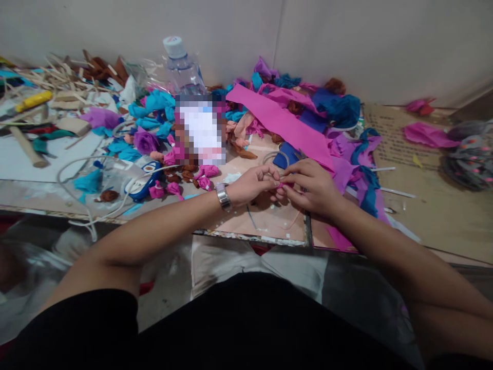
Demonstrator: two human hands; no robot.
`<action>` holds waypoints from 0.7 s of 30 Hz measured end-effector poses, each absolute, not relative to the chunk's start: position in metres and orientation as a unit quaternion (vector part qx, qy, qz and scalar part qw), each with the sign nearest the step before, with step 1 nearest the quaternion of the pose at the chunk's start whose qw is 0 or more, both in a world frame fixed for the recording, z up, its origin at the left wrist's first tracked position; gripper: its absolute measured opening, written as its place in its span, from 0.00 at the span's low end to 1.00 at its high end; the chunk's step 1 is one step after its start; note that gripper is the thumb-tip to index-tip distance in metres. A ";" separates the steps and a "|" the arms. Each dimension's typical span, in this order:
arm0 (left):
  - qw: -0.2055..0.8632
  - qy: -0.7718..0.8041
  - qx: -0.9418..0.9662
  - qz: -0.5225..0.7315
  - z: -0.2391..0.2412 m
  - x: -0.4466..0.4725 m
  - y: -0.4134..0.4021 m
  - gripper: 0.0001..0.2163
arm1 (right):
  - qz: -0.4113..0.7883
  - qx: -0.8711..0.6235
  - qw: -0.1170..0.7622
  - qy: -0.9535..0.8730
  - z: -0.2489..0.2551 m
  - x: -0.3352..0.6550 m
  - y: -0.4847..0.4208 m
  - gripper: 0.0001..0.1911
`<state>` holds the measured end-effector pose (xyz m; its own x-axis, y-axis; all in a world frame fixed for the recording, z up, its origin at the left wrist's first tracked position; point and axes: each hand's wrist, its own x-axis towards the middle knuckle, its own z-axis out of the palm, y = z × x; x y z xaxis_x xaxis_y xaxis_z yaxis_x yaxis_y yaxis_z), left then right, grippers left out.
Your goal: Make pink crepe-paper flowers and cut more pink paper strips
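My left hand (259, 185), with a metal watch (222, 196) at its wrist, pinches a small pink piece of crepe paper (281, 186) over the table's front part. My right hand (315, 186) meets it from the other side, its fingertips closed on the same piece. Most of that piece is hidden by the fingers. Just behind the hands lie a blue paper piece (284, 154) and a loop of cord. A long pink paper strip (285, 123) runs beyond my right hand. Twisted pink paper buds (175, 189) are scattered left of my left wrist.
A clear water bottle (184, 72) stands at the back, behind a blurred-out phone-like screen (204, 128). A blue-and-white power strip (144, 180) with a white cable lies left. Wooden sticks (57, 77) and a yellow-handled tool (34, 101) are far left; cardboard (435, 216) covers the right.
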<state>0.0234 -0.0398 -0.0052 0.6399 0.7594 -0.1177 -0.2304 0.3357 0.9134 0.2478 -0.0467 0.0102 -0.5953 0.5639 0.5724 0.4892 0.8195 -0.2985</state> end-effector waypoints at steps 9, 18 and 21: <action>0.787 0.243 0.484 0.296 -0.007 0.023 -0.039 0.20 | 0.038 -0.289 0.322 -0.901 0.010 0.248 -0.048 0.05; 0.768 0.256 0.497 0.313 -0.005 0.024 -0.040 0.22 | 0.034 -0.296 0.333 -0.895 0.009 0.250 -0.045 0.05; 0.750 0.261 0.516 0.322 -0.005 0.023 -0.039 0.22 | 0.077 -0.313 0.348 -0.880 0.011 0.250 -0.046 0.11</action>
<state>0.0232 -0.0389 -0.0049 0.6558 0.7526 -0.0599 -0.2132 0.2607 0.9416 0.2497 -0.0458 0.0105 -0.5621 0.6048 0.5641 0.4981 0.7921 -0.3528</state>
